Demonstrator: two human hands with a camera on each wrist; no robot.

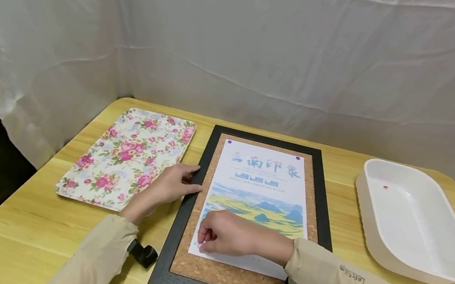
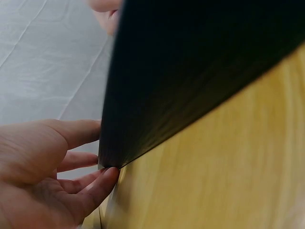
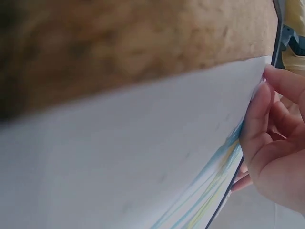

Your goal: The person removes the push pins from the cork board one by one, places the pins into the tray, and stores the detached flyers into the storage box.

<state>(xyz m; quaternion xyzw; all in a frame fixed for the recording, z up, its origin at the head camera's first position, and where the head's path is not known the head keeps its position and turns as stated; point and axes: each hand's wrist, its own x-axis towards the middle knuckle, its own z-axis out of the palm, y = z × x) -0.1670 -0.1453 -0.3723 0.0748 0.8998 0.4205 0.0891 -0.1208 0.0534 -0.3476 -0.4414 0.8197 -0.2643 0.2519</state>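
A printed poster (image 1: pixel 263 173) lies on a cork board (image 1: pixel 231 277) inside a black frame (image 1: pixel 191 217). Purple pins (image 1: pixel 229 142) sit at both its upper corners. At the poster's lower left corner, my right hand (image 1: pixel 229 234) pinches a small pale push pin (image 3: pixel 264 80) between thumb and finger; the fingers cover most of it. My left hand (image 1: pixel 172 183) rests against the frame's left side. In the left wrist view, its fairly straight fingers (image 2: pixel 102 186) and thumb touch the frame's edge.
A floral tray (image 1: pixel 126 157) lies left of the frame on the wooden table (image 1: pixel 26 218). To the right stands a white plastic basin (image 1: pixel 418 226) with a small pink-red pin (image 1: pixel 385 187) in it. A pale curtain (image 1: pixel 243 53) hangs behind the table.
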